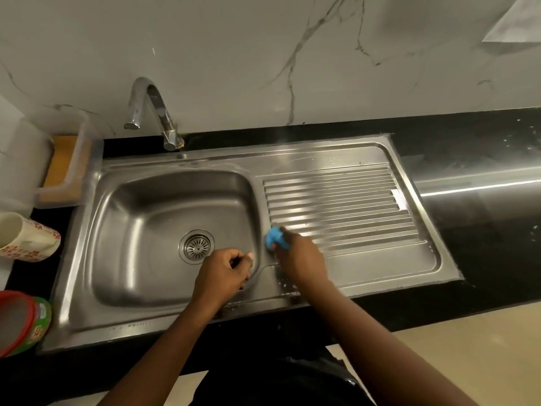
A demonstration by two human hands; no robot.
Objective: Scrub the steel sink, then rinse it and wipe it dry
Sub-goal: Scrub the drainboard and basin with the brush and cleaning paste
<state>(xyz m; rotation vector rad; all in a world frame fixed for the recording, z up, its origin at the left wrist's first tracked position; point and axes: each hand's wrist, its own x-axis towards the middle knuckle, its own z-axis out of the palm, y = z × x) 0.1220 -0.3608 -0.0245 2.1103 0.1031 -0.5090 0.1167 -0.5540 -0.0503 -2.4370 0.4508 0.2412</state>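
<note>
Right hand [299,259] grips blue scrubber [275,236] on steel sink [380,265] drainboard; left hand [225,272] curled, empty

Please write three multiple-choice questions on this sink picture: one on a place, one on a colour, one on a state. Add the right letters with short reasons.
1. Where does the right hand hold the scrubber? A) inside the basin B) on the drainboard C) on the black counter
2. What colour is the scrubber? A) blue B) yellow C) green
3. How does the flowered mug stand? A) upright B) on its side C) upside down
Answers: 1 B, the scrubber lies on the ribbed steel. 2 A, it shows bright blue in the hand. 3 B, its open mouth faces sideways.
</note>
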